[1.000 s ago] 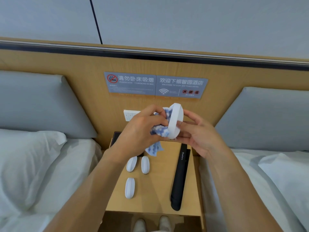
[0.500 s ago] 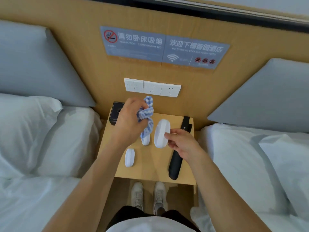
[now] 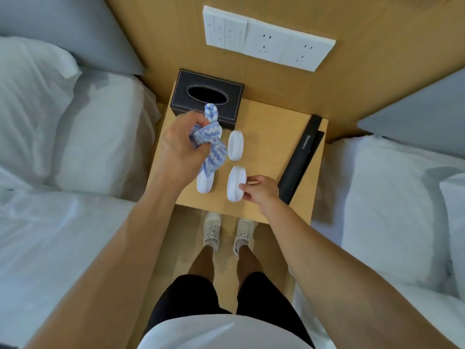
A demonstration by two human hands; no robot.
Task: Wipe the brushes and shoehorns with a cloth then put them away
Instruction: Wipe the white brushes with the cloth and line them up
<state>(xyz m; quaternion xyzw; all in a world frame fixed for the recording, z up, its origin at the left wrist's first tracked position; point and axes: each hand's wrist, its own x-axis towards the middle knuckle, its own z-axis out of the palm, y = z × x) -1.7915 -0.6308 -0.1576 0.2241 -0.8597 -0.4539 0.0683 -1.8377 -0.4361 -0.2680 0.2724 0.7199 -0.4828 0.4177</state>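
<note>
Blue-and-white striped cloth is bunched in the clenched left hand, centre of frame, above the light wooden nightstand. Right hand pinches the nearer white oval brush, apparently resting on the top. Two more white brushes lie alongside; black shoehorn sleeve sits right.

The hanging blue-striped cloth covers the far end of the white brush beside the tissue box, whose near edge the left hand hides.
</note>
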